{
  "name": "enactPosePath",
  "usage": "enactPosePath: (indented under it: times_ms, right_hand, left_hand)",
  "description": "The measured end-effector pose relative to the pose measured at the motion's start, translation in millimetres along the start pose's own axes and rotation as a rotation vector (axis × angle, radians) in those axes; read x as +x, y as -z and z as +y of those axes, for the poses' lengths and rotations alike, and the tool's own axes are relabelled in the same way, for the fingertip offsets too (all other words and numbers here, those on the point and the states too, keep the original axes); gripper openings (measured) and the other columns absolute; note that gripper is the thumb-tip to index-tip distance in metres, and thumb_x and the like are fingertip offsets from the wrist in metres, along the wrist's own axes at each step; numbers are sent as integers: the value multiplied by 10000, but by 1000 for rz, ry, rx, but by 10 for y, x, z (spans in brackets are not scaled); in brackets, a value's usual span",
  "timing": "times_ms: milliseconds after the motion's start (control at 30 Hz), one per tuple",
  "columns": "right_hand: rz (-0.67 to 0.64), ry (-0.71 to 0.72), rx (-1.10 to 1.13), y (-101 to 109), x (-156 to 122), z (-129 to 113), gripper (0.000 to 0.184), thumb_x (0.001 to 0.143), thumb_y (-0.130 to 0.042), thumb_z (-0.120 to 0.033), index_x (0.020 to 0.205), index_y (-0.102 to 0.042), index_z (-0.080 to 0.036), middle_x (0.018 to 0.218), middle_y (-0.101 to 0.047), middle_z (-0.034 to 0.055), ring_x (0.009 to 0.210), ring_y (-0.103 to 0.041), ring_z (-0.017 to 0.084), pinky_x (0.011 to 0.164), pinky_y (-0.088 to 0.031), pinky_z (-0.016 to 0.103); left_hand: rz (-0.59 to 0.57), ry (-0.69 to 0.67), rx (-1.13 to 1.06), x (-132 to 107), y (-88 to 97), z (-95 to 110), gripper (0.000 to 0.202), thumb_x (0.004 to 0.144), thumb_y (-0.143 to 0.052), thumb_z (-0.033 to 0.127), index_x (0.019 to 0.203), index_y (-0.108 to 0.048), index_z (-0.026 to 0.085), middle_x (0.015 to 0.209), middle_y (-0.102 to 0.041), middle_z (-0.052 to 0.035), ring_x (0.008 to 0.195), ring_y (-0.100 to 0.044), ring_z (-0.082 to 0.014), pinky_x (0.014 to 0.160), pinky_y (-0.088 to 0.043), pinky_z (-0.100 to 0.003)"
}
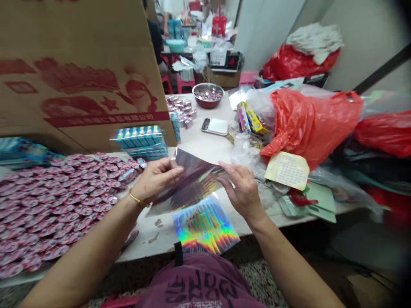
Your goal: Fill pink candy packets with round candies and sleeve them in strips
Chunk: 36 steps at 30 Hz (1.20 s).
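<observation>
A dark, shiny holographic sheet (195,179) is held tilted above the table's front part. My left hand (160,175), with a gold bracelet at the wrist, pinches its left side between thumb and fingers. At the opposite edge, the thumb and fingers of my right hand (239,184) close on the sheet. Below it, a second sheet with bright rainbow bands (205,224) lies at the table's front edge, partly covered by the raised one.
Many pink-lidded small cups (64,201) cover the left side, before a large cardboard box (73,77). Blue packs (141,139) stand beside it. Farther back are a white scale (216,127) and a metal bowl (208,95). Red plastic bags (314,124) crowd the right.
</observation>
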State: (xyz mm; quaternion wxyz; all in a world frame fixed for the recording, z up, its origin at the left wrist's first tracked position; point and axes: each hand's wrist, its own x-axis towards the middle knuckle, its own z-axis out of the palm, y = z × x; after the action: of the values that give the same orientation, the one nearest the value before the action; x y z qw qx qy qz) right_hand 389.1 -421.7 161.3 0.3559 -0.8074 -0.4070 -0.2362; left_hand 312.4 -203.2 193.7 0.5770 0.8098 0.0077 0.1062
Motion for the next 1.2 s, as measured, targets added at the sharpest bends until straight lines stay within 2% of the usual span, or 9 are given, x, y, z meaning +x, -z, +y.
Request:
enactPosePath:
  times_ms: [67,133,200,267,433,600,733,900,1200]
  right_hand:
    - [23,70,-20,-27,60,-50,356,830,-464,-259,1184,-483,-235,876,-585,65,848,-517,204,784,-395,352]
    - [14,133,0,-29,166,-103,323,836,-456,-247,1153,-516,-235,786,-573,49,782,-515,186,744,-404,330]
    - [-32,186,22,-5,273,-165,284,842,-447,-245,1103,-556,-227,719,-548,37,731,-505,170,697,-408,306]
    - [-79,225,38,26,355,-230,270,850,-430,-248,1075,-575,-214,693,-528,33,705,-497,158,665,-407,288]
    - [-174,297,88,53,467,-380,260,829,-471,-336,1009,-599,-198,695,-533,30,684,-499,146,657,-404,268]
    - [-202,320,118,77,534,-487,258,785,-518,-415,822,-631,-186,653,-540,26,655,-502,134,633,-384,244]
    - [-222,370,80,117,542,-530,308,779,-500,-463,739,-634,-187,606,-531,17,618,-495,120,612,-361,229]
    - [-209,439,21,146,487,-565,397,725,-522,-541,690,-615,-157,574,-545,17,568,-495,106,575,-339,214]
    - [-291,410,97,270,451,-660,334,814,-472,-430,650,-606,-172,597,-594,13,571,-524,92,573,-357,194]
  left_hand:
    - [84,10,-97,-167,8,30,219,755,-532,347,677,-518,142,500,-425,47,410,-351,-41,398,-300,-174]
    - [194,-49,-99,-299,-3,66,209,744,-555,323,863,-553,151,569,-472,39,474,-420,-52,445,-358,-174]
    - [316,-154,-14,-402,15,111,368,726,-586,291,1070,-513,183,670,-529,24,572,-481,-67,533,-415,-187]
    - [373,-258,136,-482,74,159,390,724,-593,259,1106,-524,212,761,-574,2,656,-512,-82,619,-441,-208]
    - [340,-315,364,-621,240,208,242,752,-563,232,983,-630,208,816,-618,-30,754,-547,-115,710,-453,-248]
    - [423,-298,360,-703,271,249,230,729,-591,243,948,-645,195,857,-652,-36,771,-580,-123,720,-471,-253]
    - [420,-288,321,-747,284,336,138,724,-597,236,824,-673,179,769,-662,-31,706,-591,-119,661,-478,-236]
    - [400,-316,325,-815,283,398,156,724,-597,210,852,-674,166,736,-643,-33,658,-566,-102,620,-457,-216]
    - [350,-367,387,-919,320,464,174,731,-589,196,884,-670,174,627,-576,0,583,-507,-78,563,-423,-199]
